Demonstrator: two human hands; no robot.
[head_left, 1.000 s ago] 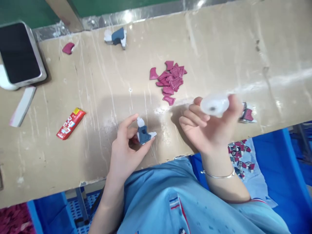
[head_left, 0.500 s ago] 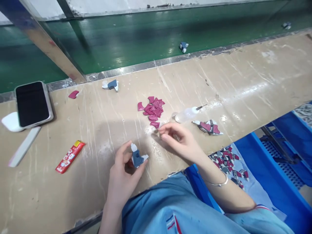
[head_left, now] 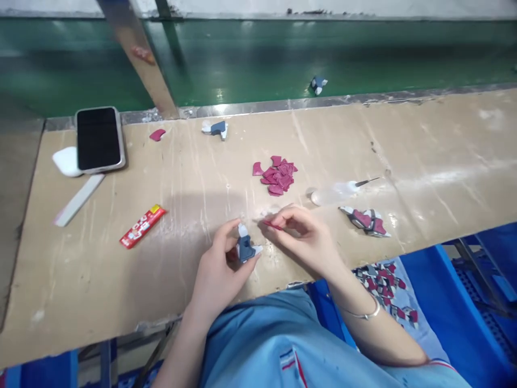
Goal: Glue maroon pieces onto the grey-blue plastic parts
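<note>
Gripping in the left hand [head_left: 218, 269] a blue-and-white piece [head_left: 244, 249], by its ends; pinching in the right hand [head_left: 309, 240] a thin maroon piece [head_left: 272, 224]. Judged light, the former stiff, the latter slightly pliant and best taken by its rim. Note beyond, on the worktop [head_left: 202, 178], the maroon pile [head_left: 283, 177], partly self-hidden. Cannot make out finger-covered faces.

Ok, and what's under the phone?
A white rounded piece sticks out on the left of the phone, a pale strip at its near edge. The phone covers the rest, so how far they reach underneath, or whether anything else lies there, can't be seen.
</note>
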